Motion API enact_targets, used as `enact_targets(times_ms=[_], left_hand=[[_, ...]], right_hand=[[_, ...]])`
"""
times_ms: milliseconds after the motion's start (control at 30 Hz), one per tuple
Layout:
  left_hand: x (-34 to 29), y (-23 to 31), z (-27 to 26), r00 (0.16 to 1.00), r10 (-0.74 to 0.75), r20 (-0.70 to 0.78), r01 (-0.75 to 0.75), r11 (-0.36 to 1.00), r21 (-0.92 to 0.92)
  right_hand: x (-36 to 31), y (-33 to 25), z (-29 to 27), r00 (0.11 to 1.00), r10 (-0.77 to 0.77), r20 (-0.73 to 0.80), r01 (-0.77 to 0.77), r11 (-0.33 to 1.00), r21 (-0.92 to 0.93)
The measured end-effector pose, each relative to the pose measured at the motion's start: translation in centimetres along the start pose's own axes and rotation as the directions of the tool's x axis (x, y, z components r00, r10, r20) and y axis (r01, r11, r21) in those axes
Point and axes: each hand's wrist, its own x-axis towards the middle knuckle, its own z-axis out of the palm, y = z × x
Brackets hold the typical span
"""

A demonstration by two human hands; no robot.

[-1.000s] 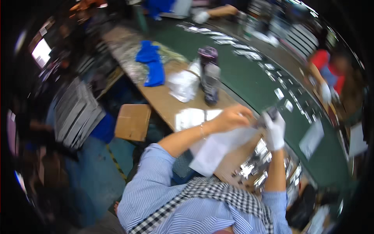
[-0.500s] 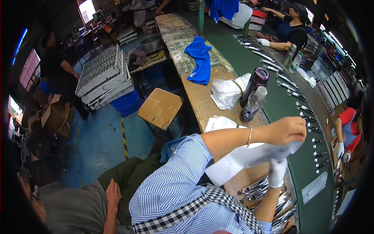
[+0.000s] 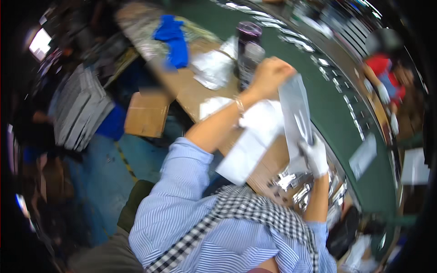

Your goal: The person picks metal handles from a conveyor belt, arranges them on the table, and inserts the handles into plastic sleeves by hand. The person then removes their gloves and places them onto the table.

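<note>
A narrow translucent plastic bag (image 3: 295, 107) is stretched lengthwise between my hands above the table. At its upper end, the closed fingers of my bare left hand (image 3: 269, 76) pinch it; a bracelet circles that wrist. My right hand (image 3: 315, 157), in a white glove, is closed around the lower part. Something shiny shows by the gloved fingers, but blur hides whether it lies inside the bag. Below, a pile of shiny metal parts (image 3: 298, 191) rests on the table. White bags or sheets (image 3: 243, 154) lie beside my left forearm.
A green conveyor belt (image 3: 334, 113) runs past on the right, bearing a row of metal parts and a flat clear bag (image 3: 363, 157). Beyond my left hand stand a purple-lidded flask (image 3: 248, 34), a bottle (image 3: 251, 61) and a white bundle (image 3: 211, 68). A co-worker in red (image 3: 387, 75) sits across.
My view has turned, shifting the scene leftward and up. The bag, earlier bunched crosswise between my hands, now stretches lengthwise from the left hand down to the right.
</note>
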Motion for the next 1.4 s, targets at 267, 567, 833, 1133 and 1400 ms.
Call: enact_targets(times_ms=[267,567,833,1133,1400], left_hand=[[-6.1,-7.4,1.8,0.921,0.004,0.388,-0.101,0.968,0.23],[-6.4,-8.1,2.7,0.815,-0.299,0.496,0.184,0.946,0.268],[-7.9,-6.9,7.2,0.904,-0.004,0.428,-0.044,0.994,0.102],[-7.7,-5.4,6.8,0.752,0.51,0.418,-0.625,0.753,0.204],[-7.1,-2.9,5.7,0.659,0.643,0.39,-0.736,0.658,0.159]], right_hand=[[3.2,10.7,-14.6,0.78,0.274,-0.562,-0.197,0.961,0.194],[-1.8,4.4,-3.1,0.931,0.004,-0.366,-0.207,0.83,-0.518],[-2.3,1.1,4.7,0.931,0.213,-0.295,-0.361,0.646,-0.672],[-1.5,3.2,0.8,0.846,0.109,-0.521,-0.183,0.979,-0.093],[0.3,-3.0,-3.5,0.736,-0.104,-0.669,0.484,0.773,0.411]])
